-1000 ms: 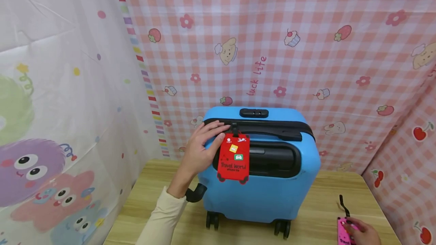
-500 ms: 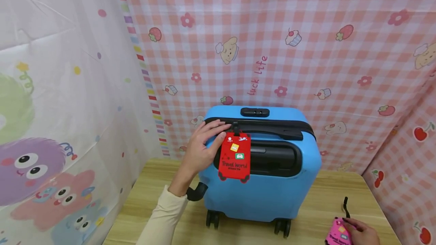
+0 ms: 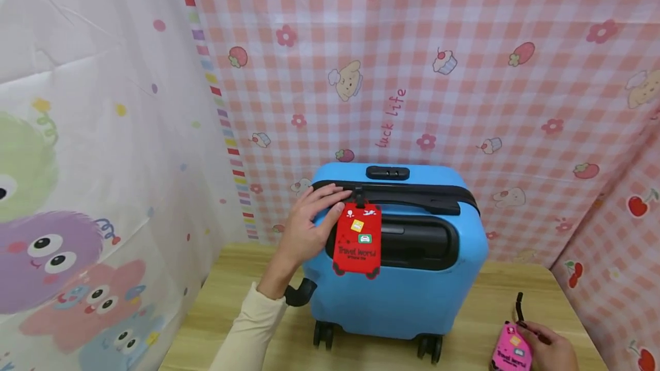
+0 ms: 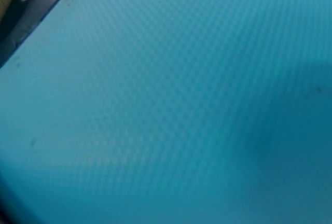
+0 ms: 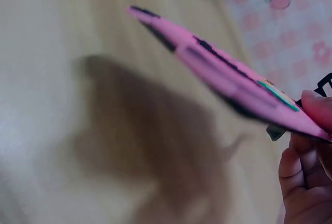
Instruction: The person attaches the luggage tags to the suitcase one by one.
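Note:
A blue wheeled suitcase (image 3: 392,305) stands upright, and its blue shell (image 4: 166,105) fills the left wrist view. From its black top handle hangs a red luggage tag (image 3: 357,245) with "Travel World" lettering. My left hand (image 3: 305,228) rests on the suitcase's upper left edge, fingers extended beside the tag's strap. At the lower right, my right hand (image 3: 550,348) pinches a pink luggage tag (image 3: 511,349) near its strap end, and the black strap (image 3: 519,308) sticks up. Seen edge-on in the right wrist view, the pink tag (image 5: 228,81) is held off the table.
The suitcase stands on a wood-grain table (image 3: 232,302). Behind it hangs a pink checked curtain (image 3: 464,96). White cloth with cartoon figures (image 3: 67,159) borders the left side, and cherry-print cloth (image 3: 624,279) the right. A black part (image 3: 301,292) juts out at the suitcase's left side.
The pink tag has tilted and shifted slightly left, and my right fingers have moved up toward its strap end. My left hand stays on the suitcase.

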{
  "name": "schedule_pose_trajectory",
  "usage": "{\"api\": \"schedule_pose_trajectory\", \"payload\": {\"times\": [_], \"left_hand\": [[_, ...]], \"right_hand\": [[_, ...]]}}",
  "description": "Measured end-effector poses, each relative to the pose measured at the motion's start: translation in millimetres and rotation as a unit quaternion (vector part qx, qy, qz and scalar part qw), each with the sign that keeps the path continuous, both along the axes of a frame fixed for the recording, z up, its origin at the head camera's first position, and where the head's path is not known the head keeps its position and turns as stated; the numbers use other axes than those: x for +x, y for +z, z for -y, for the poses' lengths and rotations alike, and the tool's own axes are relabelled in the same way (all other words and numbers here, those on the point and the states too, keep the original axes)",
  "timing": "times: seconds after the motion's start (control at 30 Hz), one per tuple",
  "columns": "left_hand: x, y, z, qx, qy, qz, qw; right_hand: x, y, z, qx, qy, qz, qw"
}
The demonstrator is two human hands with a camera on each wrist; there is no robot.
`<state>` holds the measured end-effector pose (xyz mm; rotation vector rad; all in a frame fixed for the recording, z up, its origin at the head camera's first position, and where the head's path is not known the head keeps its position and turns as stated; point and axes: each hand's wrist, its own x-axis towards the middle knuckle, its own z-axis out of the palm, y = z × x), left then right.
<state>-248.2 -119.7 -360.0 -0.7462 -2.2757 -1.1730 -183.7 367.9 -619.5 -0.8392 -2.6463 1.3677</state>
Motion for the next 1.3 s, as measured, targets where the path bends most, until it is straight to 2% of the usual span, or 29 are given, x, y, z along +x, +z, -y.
{"api": "schedule_pose_trajectory", "payload": {"times": [0.2,0.4,0.5,0.67,0.83,1.03,1.2,1.3], "left_hand": [[-0.8,-1.1,-1.0,0.002,-0.003,-0.005,1.0],[0.1,-0.7,-0.8,0.002,-0.009,-0.006,0.9999],[0.2,-0.5,-0.2,0.003,-0.011,-0.004,0.9999],[-0.4,-0.9,-0.3,0.004,-0.013,-0.006,0.9999],[-0.6,-1.6,-1.3,0.005,-0.012,-0.004,0.9999],[0.4,-0.7,-1.8,0.007,-0.014,-0.007,0.9998],[0.5,-0.5,-1.4,0.006,-0.013,-0.006,0.9999],[0.3,-0.7,-1.2,0.006,-0.013,-0.006,0.9999]], "right_hand": [[-2.3,32.6,6.3,0.022,0.018,-0.048,0.9985],[-3.3,67.3,18.9,-0.006,0.026,-0.055,0.9981],[-3.5,83.9,27.5,-0.018,0.033,-0.091,0.9952],[-3.4,111.5,41.3,-0.015,0.051,-0.197,0.9789],[-5.3,144.8,49.6,-0.04,0.05,-0.266,0.9617],[-4.3,181.7,59.8,-0.056,0.04,-0.318,0.9457],[-1.5,207.0,71.2,-0.111,0.011,-0.344,0.9324],[1.1,221.7,78.5,-0.151,0.001,-0.362,0.9198]]}}
